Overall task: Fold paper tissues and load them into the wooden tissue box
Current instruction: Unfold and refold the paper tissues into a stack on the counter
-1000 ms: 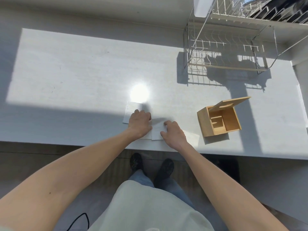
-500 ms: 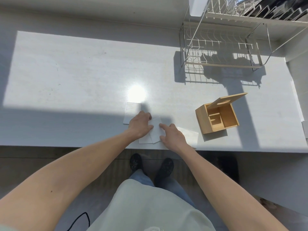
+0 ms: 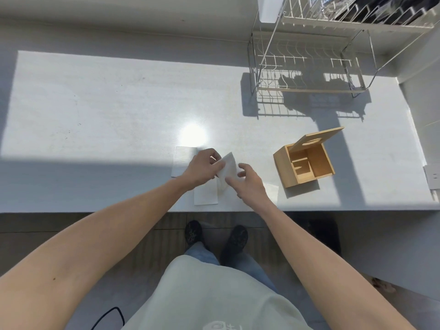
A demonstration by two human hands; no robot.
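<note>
A folded white tissue (image 3: 228,169) is lifted off the counter and tilted, pinched at its left edge by my left hand (image 3: 202,169). My right hand (image 3: 247,184) touches its lower right side with fingers spread. Under them another flat tissue (image 3: 206,196) lies near the counter's front edge. A further tissue (image 3: 183,158) lies flat to the left, and one more (image 3: 271,190) peeks out right of my right wrist. The wooden tissue box (image 3: 303,166) stands to the right with its slotted lid (image 3: 316,139) tipped up and open.
A wire dish rack (image 3: 307,63) stands at the back right of the white counter (image 3: 95,115). A wall outlet (image 3: 433,175) sits at the far right edge. My shoes and the floor show below the counter's front edge.
Both hands pressed the tissue flat on the counter before. Now my left hand has raised the folded tissue off the surface and my right hand has shifted to its lower right edge.
</note>
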